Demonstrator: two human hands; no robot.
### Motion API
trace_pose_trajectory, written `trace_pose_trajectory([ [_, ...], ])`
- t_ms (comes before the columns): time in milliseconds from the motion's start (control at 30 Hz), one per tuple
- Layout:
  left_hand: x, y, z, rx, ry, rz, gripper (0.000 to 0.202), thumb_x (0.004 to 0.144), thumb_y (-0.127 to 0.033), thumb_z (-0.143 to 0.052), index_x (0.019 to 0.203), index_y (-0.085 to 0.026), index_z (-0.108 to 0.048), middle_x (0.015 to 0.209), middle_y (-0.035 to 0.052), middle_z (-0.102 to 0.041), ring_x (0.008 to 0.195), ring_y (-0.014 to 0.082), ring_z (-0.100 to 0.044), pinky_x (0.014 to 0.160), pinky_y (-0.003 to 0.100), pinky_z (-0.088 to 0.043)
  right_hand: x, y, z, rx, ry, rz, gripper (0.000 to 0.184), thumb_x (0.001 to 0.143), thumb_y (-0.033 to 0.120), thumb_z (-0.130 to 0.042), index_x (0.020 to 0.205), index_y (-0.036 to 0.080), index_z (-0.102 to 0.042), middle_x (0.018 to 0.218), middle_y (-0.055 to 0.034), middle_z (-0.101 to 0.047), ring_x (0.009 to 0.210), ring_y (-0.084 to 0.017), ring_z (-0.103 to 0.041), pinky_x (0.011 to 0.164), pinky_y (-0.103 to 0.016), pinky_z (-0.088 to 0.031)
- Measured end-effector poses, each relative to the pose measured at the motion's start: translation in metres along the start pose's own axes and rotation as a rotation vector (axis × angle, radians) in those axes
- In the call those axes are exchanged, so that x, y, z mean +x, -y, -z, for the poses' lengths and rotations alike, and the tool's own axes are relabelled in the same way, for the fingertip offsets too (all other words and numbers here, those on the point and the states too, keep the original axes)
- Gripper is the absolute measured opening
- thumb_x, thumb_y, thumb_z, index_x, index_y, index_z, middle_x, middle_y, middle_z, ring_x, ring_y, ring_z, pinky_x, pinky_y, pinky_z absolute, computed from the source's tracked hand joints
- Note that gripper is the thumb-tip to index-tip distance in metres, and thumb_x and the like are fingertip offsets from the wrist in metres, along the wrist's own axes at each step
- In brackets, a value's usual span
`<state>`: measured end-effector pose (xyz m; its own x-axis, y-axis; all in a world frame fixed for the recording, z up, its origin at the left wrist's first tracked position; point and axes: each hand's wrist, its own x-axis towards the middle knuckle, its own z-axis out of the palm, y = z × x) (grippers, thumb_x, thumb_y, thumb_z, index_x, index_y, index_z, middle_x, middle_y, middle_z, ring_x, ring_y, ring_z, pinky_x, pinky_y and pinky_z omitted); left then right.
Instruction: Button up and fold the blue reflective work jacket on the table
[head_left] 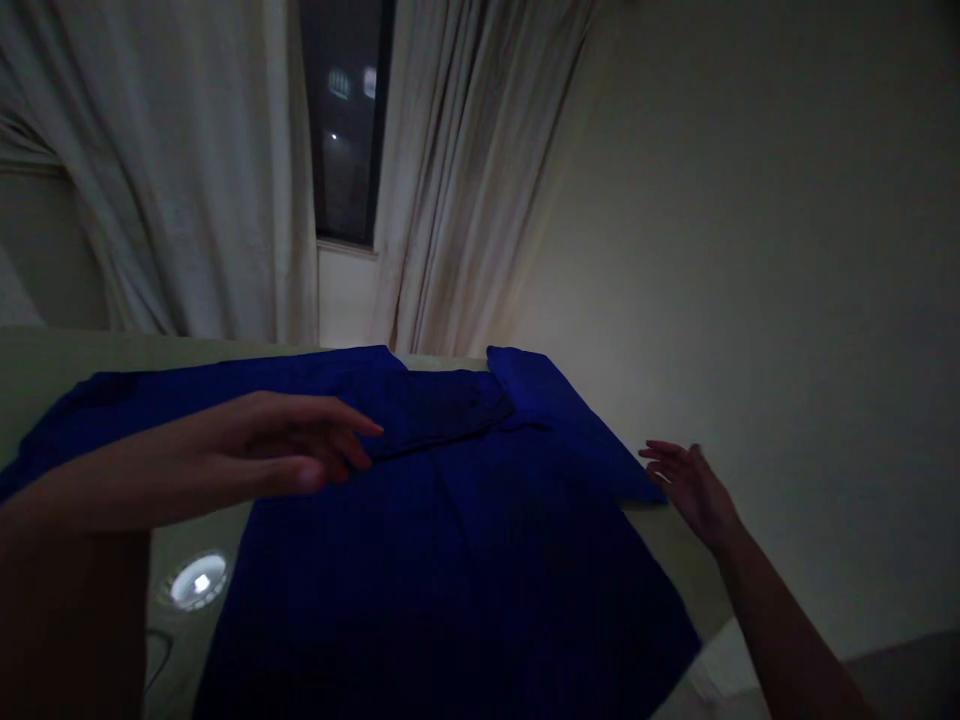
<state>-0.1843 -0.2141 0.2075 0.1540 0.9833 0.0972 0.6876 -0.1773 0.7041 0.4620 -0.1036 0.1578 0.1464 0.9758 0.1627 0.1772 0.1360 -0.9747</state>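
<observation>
A dark blue short-sleeved garment, which looks like a shirt or scrub top, lies spread out on a pale surface. Its neckline points away from me, with a sleeve out to each side. Over the left part of the garment hovers my left hand, fingers loosely extended and holding nothing. My right hand is raised beside the right sleeve, its fingers apart and nothing in them. Whether its fingertips touch the sleeve edge is unclear.
A round, shiny object with a bright reflection sits on the surface left of the garment. Behind the surface hang long pale curtains around a dark window. A plain wall rises on the right.
</observation>
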Motion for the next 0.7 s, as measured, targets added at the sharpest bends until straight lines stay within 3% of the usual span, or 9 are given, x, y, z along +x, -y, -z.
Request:
trace_pose_trajectory([
  [33, 0.019, -0.007, -0.015, -0.067, 0.148, -0.049, 0.071, 0.075, -0.083, -0.06, 0.126, -0.036, -0.074, 0.116, -0.0012, -0.077, 0.108, 0.0279, -0.071, 0.09, 0.038, -0.055, 0.002, 0.003, -0.01, -0.077, 0.009, 0.009, 0.062, 0.079, 0.081, -0.068, 0.103, 0.025, -0.079, 0.111, -0.0175, -0.079, 0.087, -0.028, -0.074, 0.085, -0.044, -0.06],
  [100, 0.056, -0.01, -0.055, -0.027, 0.24, -0.084, 0.058, 0.088, -0.072, -0.055, 0.124, -0.031, -0.074, 0.118, 0.0026, -0.077, 0.108, 0.0281, -0.071, 0.094, 0.039, -0.055, 0.008, 0.006, -0.044, -0.247, 0.091, 0.013, 0.055, 0.078, 0.072, -0.074, 0.102, 0.023, -0.079, 0.103, -0.0139, -0.08, 0.084, -0.026, -0.072, 0.085, -0.042, -0.059],
  [167, 0.085, 0.002, -0.104, 0.259, 0.107, -0.036, 0.051, 0.095, -0.061, -0.049, 0.117, -0.024, -0.076, 0.115, 0.0099, -0.078, 0.109, 0.0316, -0.071, 0.098, 0.042, -0.053, 0.016, 0.004, -0.09, -0.409, 0.25, 0.041, 0.046, 0.08, 0.064, -0.075, 0.099, 0.022, -0.079, 0.098, -0.0102, -0.079, 0.087, -0.027, -0.071, 0.09, -0.043, -0.058],
  [233, 0.1, 0.022, -0.15, 0.355, 0.014, 0.002, 0.053, 0.097, -0.051, -0.051, 0.132, -0.015, -0.069, 0.136, 0.0212, -0.069, 0.13, 0.0401, -0.06, 0.111, 0.055, -0.043, 0.024, -0.002, -0.142, -0.505, 0.385, 0.152, 0.032, 0.085, 0.052, -0.073, 0.101, 0.024, -0.079, 0.105, -0.0088, -0.079, 0.101, -0.029, -0.071, 0.101, -0.043, -0.054],
  [333, 0.103, 0.047, -0.196, 0.425, -0.078, -0.056, 0.054, 0.101, -0.046, -0.049, 0.147, -0.019, -0.057, 0.16, 0.0194, -0.05, 0.15, 0.0379, -0.041, 0.124, 0.061, -0.023, 0.036, -0.016, -0.216, -0.521, 0.454, 0.267, 0.031, 0.084, 0.032, -0.078, 0.115, 0.028, -0.076, 0.136, -0.0068, -0.07, 0.126, -0.029, -0.063, 0.117, -0.04, -0.043],
  [433, 0.098, 0.054, -0.207, 0.47, -0.144, -0.12, 0.046, 0.103, -0.04, -0.048, 0.142, -0.02, -0.059, 0.157, 0.0177, -0.053, 0.147, 0.0343, -0.045, 0.125, 0.056, -0.023, 0.046, -0.027, -0.271, -0.529, 0.494, 0.299, 0.039, 0.073, 0.014, -0.085, 0.109, 0.027, -0.076, 0.14, -0.0067, -0.067, 0.137, -0.033, -0.056, 0.123, -0.044, -0.036],
  [533, 0.095, 0.048, -0.202, 0.508, -0.217, -0.156, 0.036, 0.104, -0.035, -0.044, 0.131, -0.018, -0.062, 0.143, 0.0189, -0.06, 0.134, 0.0355, -0.053, 0.115, 0.055, -0.034, 0.058, -0.024, -0.302, -0.588, 0.511, 0.302, 0.022, 0.072, 0.007, -0.084, 0.079, 0.022, -0.071, 0.104, -0.0096, -0.074, 0.128, -0.035, -0.061, 0.117, -0.047, -0.041],
  [600, 0.096, 0.044, -0.201, 0.526, -0.218, -0.208, 0.031, 0.105, -0.032, -0.04, 0.12, -0.017, -0.063, 0.129, 0.0186, -0.064, 0.122, 0.035, -0.058, 0.105, 0.052, -0.041, 0.069, -0.01, -0.317, -0.624, 0.509, 0.326, 0.026, 0.076, 0.008, -0.083, 0.066, 0.021, -0.062, 0.09, -0.0108, -0.071, 0.123, -0.036, -0.064, 0.113, -0.047, -0.045],
  [700, 0.098, 0.041, -0.207, 0.531, -0.093, -0.373, 0.02, 0.103, -0.028, -0.044, 0.107, -0.022, -0.063, 0.108, 0.0105, -0.069, 0.1, 0.0272, -0.066, 0.091, 0.041, -0.047, 0.089, 0.033, -0.351, -0.6, 0.486, 0.393, 0.02, 0.088, 0.02, -0.077, 0.072, 0.019, -0.065, 0.101, -0.0155, -0.072, 0.127, -0.037, -0.061, 0.114, -0.05, -0.043],
])
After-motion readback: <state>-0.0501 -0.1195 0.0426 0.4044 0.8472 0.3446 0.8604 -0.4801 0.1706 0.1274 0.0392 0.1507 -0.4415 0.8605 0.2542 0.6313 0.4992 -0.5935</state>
